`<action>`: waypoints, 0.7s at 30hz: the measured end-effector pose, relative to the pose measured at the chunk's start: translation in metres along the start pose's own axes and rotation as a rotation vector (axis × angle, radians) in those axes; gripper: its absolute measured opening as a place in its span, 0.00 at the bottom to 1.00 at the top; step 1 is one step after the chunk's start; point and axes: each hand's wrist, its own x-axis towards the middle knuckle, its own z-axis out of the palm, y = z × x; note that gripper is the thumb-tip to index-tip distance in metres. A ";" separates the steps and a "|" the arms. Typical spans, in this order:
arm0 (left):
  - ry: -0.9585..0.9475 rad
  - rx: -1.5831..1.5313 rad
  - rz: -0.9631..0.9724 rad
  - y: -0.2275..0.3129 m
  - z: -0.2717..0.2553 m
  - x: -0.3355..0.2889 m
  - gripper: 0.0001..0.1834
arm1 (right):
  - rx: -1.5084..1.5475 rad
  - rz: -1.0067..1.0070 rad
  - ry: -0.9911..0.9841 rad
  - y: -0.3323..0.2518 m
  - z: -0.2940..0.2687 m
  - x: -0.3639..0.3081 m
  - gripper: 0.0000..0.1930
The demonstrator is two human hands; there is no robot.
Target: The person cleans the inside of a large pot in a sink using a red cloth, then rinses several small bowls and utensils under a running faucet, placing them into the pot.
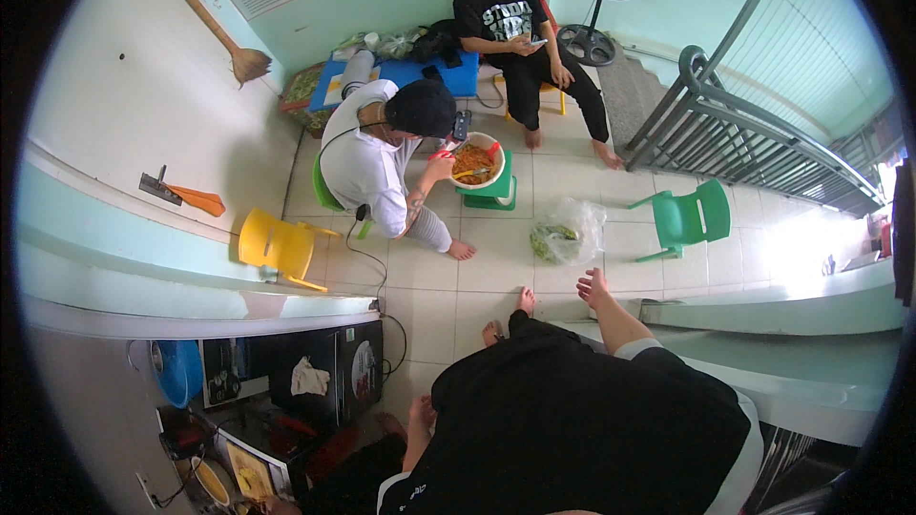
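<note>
My right hand (593, 288) reaches forward with its fingers stretched out and nothing in it. Just beyond it on the tiled floor lies a clear plastic bag (584, 229) with green leafy vegetables (553, 242) in it; the hand appears apart from the bag. My left hand (421, 412) hangs low beside my dark shirt, near the black appliance (353, 377). Its fingers are small and partly hidden, so their pose is unclear. My bare feet (526, 300) stand on the tiles between the two arms.
A seated person in white (367, 148) works over a bowl of orange-red food (474, 164) on a green stool. Another person (515, 29) holds a phone. A green chair (687, 219), yellow chair (277, 243), metal railing (754, 138) and black cable (386, 277) stand or lie around.
</note>
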 end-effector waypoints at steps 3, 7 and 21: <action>-0.102 -0.180 0.022 -0.020 -0.009 0.016 0.16 | 0.031 -0.011 -0.002 -0.003 -0.001 0.000 0.21; -0.099 -0.227 0.028 -0.039 -0.024 0.025 0.14 | 0.040 -0.017 -0.028 -0.007 0.010 0.000 0.21; -0.071 0.129 0.023 0.040 0.064 0.022 0.16 | 0.169 -0.004 -0.243 -0.007 0.055 -0.030 0.17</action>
